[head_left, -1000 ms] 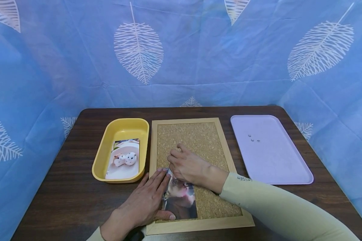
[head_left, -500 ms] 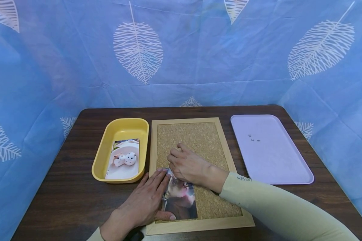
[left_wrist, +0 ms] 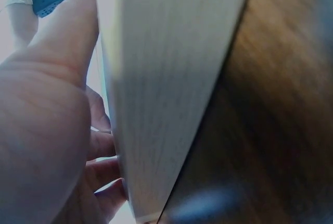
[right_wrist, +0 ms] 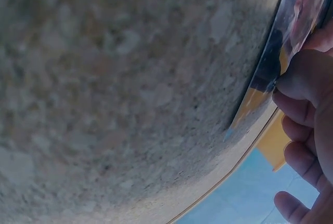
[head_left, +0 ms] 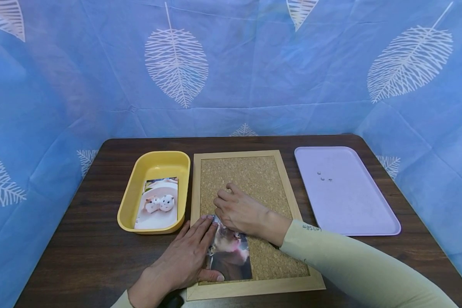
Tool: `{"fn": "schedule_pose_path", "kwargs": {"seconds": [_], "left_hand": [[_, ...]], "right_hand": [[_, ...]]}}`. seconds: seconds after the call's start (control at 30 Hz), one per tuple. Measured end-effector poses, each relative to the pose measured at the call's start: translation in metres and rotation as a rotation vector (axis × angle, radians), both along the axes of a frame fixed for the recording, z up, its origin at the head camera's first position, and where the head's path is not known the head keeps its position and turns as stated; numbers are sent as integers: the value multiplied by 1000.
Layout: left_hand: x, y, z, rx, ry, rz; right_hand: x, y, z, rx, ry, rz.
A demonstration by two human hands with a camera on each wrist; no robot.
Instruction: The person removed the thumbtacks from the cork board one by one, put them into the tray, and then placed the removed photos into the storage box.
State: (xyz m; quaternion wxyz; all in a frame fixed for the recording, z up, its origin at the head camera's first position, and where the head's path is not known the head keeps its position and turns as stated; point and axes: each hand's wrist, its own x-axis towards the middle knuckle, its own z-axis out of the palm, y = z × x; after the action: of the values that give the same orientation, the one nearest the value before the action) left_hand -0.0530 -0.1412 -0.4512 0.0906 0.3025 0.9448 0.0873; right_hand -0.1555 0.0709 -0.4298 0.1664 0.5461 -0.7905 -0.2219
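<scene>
A wood-framed cork board (head_left: 250, 175) lies on the table with a glossy photo (head_left: 231, 261) on its lower left part. My left hand (head_left: 190, 252) spreads over the photo's left edge and the frame, fingers straight and thumb near the bottom edge. In the left wrist view the palm and fingers (left_wrist: 106, 143) show beside the pale frame rail (left_wrist: 161, 78). At the photo's top, my right hand (head_left: 238, 214) curls its fingers, thumb and forefinger pinching a thumbtack (right_wrist: 276, 82) against the photo. The tack is mostly hidden by the fingertips.
Left of the board stands a yellow basin (head_left: 161, 164) with a photo of two white spotted figures (head_left: 158, 218) inside. A lilac tray (head_left: 354, 205) at the right bears several small tacks (head_left: 322, 179). Brown table (head_left: 81, 248) surrounds them, and a blue leaf-patterned cloth (head_left: 254, 77) hangs behind.
</scene>
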Motion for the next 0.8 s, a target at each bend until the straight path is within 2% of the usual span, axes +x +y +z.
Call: {"fn": "schedule_pose_path", "kwargs": {"seconds": [0.37,0.8], "left_hand": [[0,0,-2,3,25,-7],[0,0,-3,-5,10,1]], "right_hand": [[-2,2,0,5,-4,1],[-3,2,-1,11,17,1]]}}
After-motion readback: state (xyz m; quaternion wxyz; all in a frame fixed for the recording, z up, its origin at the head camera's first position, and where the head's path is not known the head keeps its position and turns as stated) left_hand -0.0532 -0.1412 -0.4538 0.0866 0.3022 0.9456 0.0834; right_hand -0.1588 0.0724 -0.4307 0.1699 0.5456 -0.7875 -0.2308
